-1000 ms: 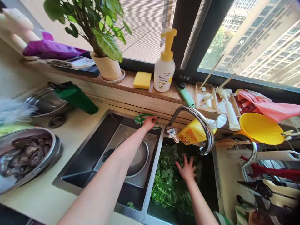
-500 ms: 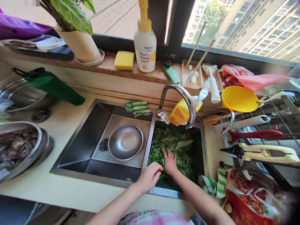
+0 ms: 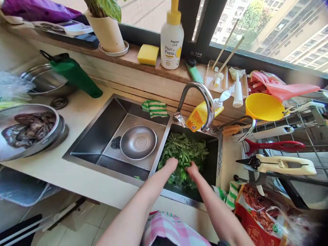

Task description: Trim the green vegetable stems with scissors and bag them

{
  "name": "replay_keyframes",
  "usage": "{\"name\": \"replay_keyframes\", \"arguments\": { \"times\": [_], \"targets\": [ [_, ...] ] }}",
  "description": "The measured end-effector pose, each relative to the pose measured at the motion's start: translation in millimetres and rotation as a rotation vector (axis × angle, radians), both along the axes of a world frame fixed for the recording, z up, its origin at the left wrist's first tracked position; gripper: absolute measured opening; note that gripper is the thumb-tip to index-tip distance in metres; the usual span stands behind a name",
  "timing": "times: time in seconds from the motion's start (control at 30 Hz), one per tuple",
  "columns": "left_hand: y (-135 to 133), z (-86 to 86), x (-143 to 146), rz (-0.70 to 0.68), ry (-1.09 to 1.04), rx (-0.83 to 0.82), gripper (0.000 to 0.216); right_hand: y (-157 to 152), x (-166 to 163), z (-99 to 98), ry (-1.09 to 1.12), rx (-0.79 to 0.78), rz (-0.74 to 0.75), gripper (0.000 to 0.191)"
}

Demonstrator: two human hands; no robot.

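Leafy green vegetables [image 3: 185,152] fill the right basin of a steel double sink [image 3: 84,147]. Both my hands reach into that basin side by side. My left hand [image 3: 171,164] and my right hand [image 3: 192,168] have their fingers curled down into the greens, gripping a bunch near the front of the basin. The fingertips are buried among the leaves. A curved chrome faucet [image 3: 202,99] arches over the back of the right basin. A round steel strainer [image 3: 138,141] sits in the left basin.
A green-striped cloth [image 3: 155,108] lies at the sink's back rim. A steel bowl of dark food [image 3: 28,131] stands on the counter at left. A yellow detergent bottle [image 3: 201,115], yellow bowl [image 3: 263,107], scissors [image 3: 279,164] and dish rack crowd the right side. Soap bottle [image 3: 171,39] and sponge [image 3: 148,54] sit on the sill.
My left hand left the striped cloth at the back rim and came to the right basin. Both hands now sink into the greens together, fingers curled.
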State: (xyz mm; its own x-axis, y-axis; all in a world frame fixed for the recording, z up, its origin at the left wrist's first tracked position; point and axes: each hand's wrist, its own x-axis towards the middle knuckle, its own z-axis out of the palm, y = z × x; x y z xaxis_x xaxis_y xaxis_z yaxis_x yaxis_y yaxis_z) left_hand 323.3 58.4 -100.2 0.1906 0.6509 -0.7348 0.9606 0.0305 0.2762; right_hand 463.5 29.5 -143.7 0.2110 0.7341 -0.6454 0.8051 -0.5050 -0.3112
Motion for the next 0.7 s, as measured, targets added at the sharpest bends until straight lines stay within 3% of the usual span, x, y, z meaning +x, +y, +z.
{"name": "replay_keyframes", "arguments": {
  "times": [0.07,0.17,0.27,0.33,0.4,0.47,0.57,0.7],
  "targets": [
    [26,7.1,-1,0.010,-0.027,0.077,0.035,36,12,9.4,0.020,0.067,0.004,0.037],
    [51,12.9,-7,0.033,-0.037,0.184,0.045,69,27,20.8,0.024,0.192,0.020,0.051],
    [36,2.1,-12,0.025,-0.038,0.207,0.083,47,22,17.0,0.005,0.188,0.147,0.087],
    [9,-12.2,-11,0.007,-0.025,0.155,0.107,13,9,8.0,-0.081,0.035,0.362,0.105],
    [-17,-26.3,-9,0.015,0.013,0.090,0.097,-16,-2,-0.6,-0.078,-0.040,0.434,0.105],
    [-30,-35.0,-9,0.041,0.028,0.060,0.062,-21,-4,-3.5,-0.059,-0.063,0.472,0.085],
    [-21,-33.7,-20,0.087,0.008,0.045,0.033,16,19,8.1,-0.058,-0.007,0.489,0.050],
    [1,-22.3,-34,0.175,-0.014,0.144,0.042,69,64,33.4,-0.160,0.045,0.449,0.050]
  ]
}}
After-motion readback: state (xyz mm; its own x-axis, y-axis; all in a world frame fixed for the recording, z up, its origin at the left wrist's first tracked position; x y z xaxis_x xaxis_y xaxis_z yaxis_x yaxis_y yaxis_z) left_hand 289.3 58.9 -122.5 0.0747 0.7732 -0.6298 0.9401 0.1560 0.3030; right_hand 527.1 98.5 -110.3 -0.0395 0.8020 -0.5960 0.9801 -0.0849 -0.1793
